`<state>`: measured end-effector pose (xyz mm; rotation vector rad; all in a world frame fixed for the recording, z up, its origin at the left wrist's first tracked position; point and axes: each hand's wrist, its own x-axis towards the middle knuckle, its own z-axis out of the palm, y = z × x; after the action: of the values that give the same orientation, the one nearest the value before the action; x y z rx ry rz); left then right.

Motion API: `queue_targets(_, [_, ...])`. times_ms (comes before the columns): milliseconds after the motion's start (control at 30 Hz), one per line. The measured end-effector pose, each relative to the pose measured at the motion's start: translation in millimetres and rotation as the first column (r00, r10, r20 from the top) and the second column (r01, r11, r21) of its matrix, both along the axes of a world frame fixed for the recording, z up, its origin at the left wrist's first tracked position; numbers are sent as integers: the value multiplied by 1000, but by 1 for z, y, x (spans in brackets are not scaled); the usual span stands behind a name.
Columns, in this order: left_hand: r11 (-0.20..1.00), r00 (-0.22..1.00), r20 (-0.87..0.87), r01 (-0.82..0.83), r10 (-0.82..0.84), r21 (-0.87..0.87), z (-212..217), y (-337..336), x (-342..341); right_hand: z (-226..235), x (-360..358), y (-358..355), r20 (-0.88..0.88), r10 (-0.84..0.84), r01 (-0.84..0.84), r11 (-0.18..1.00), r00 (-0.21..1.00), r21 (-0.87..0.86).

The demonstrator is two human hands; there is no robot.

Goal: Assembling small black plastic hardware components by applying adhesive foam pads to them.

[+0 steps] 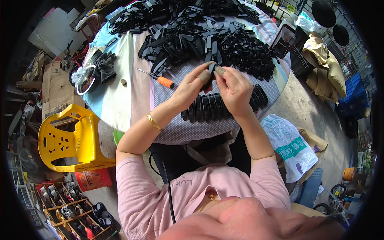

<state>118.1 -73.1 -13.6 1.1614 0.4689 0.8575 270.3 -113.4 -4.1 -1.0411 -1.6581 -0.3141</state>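
Note:
Over the near middle of the round table, my left hand (191, 87) and my right hand (236, 91) meet at a small black plastic piece (211, 68). Fingers of both hands pinch it, and tan wraps cover some of them. My fingers partly hide the piece. Just below my hands, a curved row of similar black pieces (204, 108) stands side by side on the dotted cloth. Beyond them spreads a large heap of loose black plastic parts (180, 44). A screwdriver (165, 82) with an orange handle lies left of my left hand.
Dark gloves (105, 66) and a clear plastic bag (83, 75) lie at the table's left. A phone-like device (285, 38) stands at the right edge. A yellow chair (76, 140) is on the left; a white sack (294, 150) lies on the floor at right.

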Motion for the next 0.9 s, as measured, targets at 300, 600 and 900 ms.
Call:
queue_targets(300, [992, 990, -66, -123, 122, -11, 13, -19, 8, 0, 4, -18, -103, 4, -11, 998, 995, -67])
queue_targets(600, [990, 950, -278, -129, 141, 60, 8, -19, 13, -28, 9, -55, -298, -82, 58, 994, 951, -90])
queue_targets(900, [996, 929, -359, 87, -88, -17, 23, -28, 21, -35, 19, -75, -356, -125, 79, 987, 926, -140])
